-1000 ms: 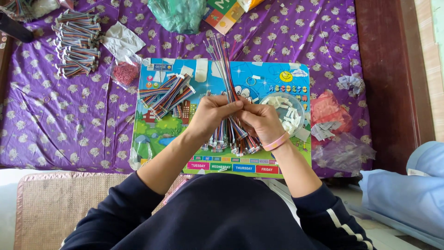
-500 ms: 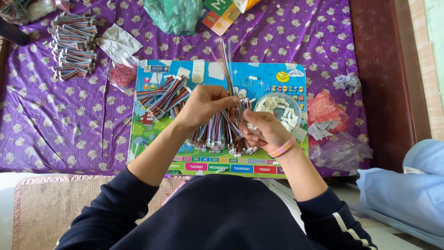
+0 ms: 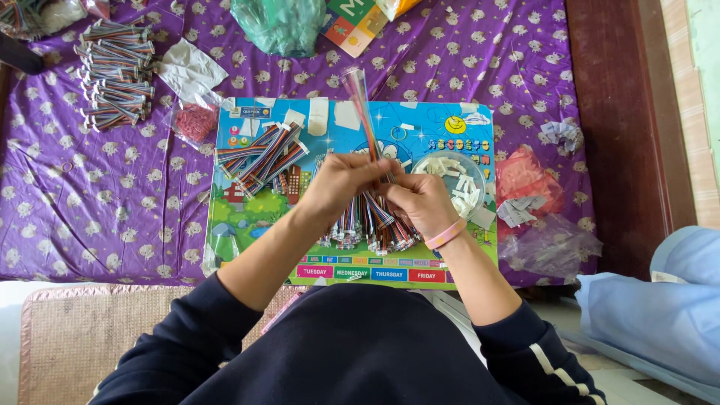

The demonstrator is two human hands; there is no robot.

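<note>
Head view: nearest the camera, dark sleeves lead up to both hands, which meet over the colourful board. Left hand is curled, fingers pinching the lower end of a thin bundle of coloured wires that stands up and away from the hands. Right hand, a pink wristband at its wrist, is closed against the left, fingertips on the same bundle base. Compared with half a second ago, the hands are pressed closer together and the bundle points more straight away from the body.

Directly under the hands lies a heap of striped wire bundles on the board. Just right of the right hand sits a clear round bowl of small white pieces. Beyond and left of the left hand, more bundles lie fanned on the board; no change there.

Farther left on the purple cloth: a small bag of red bits, then a stack of tied bundles. Far beyond the hands, a green bag.
</note>
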